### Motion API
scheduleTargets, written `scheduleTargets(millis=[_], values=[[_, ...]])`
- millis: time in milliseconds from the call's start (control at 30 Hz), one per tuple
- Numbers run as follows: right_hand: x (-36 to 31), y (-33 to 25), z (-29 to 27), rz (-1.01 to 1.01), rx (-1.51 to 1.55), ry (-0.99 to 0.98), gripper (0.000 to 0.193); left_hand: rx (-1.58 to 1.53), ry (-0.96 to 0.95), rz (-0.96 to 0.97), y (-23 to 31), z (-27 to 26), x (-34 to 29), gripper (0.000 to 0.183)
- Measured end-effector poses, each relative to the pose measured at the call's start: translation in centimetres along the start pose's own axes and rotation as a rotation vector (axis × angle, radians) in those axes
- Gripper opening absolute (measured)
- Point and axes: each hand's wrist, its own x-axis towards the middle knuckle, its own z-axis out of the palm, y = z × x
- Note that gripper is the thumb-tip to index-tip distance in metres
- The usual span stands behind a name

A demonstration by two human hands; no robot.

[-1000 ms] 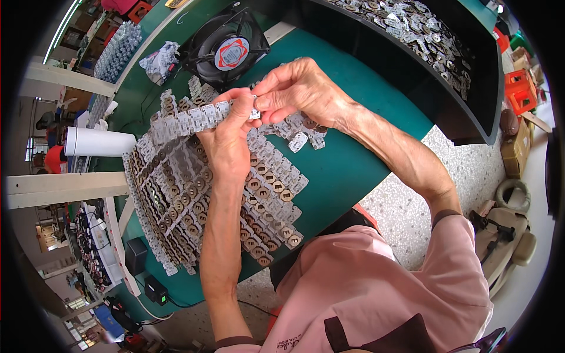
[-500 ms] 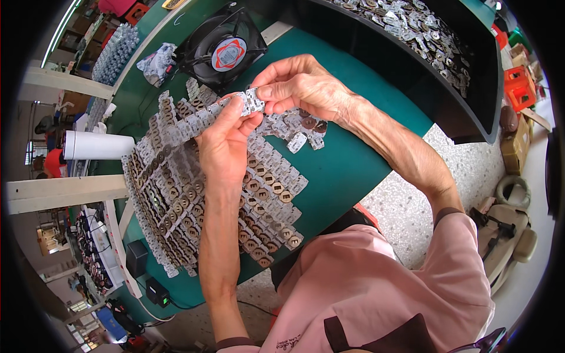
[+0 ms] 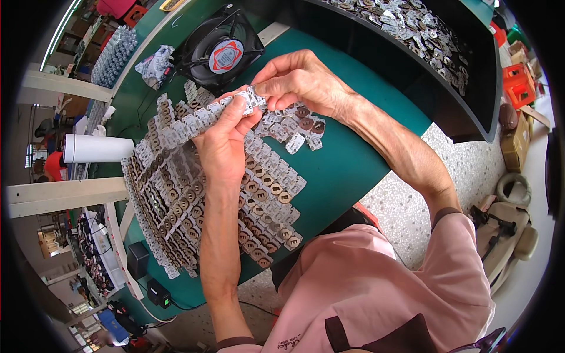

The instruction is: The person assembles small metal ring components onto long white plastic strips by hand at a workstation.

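A long strip of small silver metal-and-plastic plates (image 3: 189, 125), joined end to end, is gripped between the thumb and fingers of my left hand (image 3: 222, 147). At its far right end my right hand (image 3: 306, 85) pinches a small plate (image 3: 256, 96) against the strip; the fingertips partly hide it. Below my left hand lie many similar strips (image 3: 176, 194), stacked side by side and crosswise, some with round brass-coloured faces. Beneath my right hand is a small heap of loose plates and brown discs (image 3: 296, 141).
A black fan (image 3: 220, 50) stands behind my hands beside a crumpled cloth (image 3: 156, 65). A black bin (image 3: 477, 117) of loose metal pieces fills the far right of the green table (image 3: 347, 162). A white cylinder (image 3: 97, 147) and pale frame bars (image 3: 65, 196) border the left.
The right fingers have shifted slightly left and turned at the strip's end, and the end plate sits at a different angle. The left hand keeps its hold.
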Motion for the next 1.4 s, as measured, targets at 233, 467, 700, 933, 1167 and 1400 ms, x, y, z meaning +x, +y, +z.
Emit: scheduleTargets(millis=[233,467,700,933,1167,1400], values=[[0.5,-0.1,-0.3,0.037,0.033,-0.051,0.018,0.138,0.083,0.14,-0.1,0.4,0.1,0.017],[1.0,0.1,-0.4,0.031,-0.042,-0.047,0.017,0.199,0.138,0.158,-0.2,0.6,0.2,0.016],[1.3,0.4,-0.4,0.021,-0.086,-0.022,0.018,0.223,0.163,0.124,-0.4,0.4,0.3,0.017],[1.2,0.5,-0.2,0.012,-0.083,-0.019,0.016,0.193,0.216,0.106,-0.2,0.9,0.2,0.016],[0.7,0.3,-0.2,-0.022,-0.075,-0.037,0.015,0.179,0.166,0.101,0.0,1.0,-0.3,0.016],[0.5,0.2,-0.1,0.011,-0.023,-0.023,0.016,0.098,0.153,0.06,-0.2,0.3,0.0,0.016]])
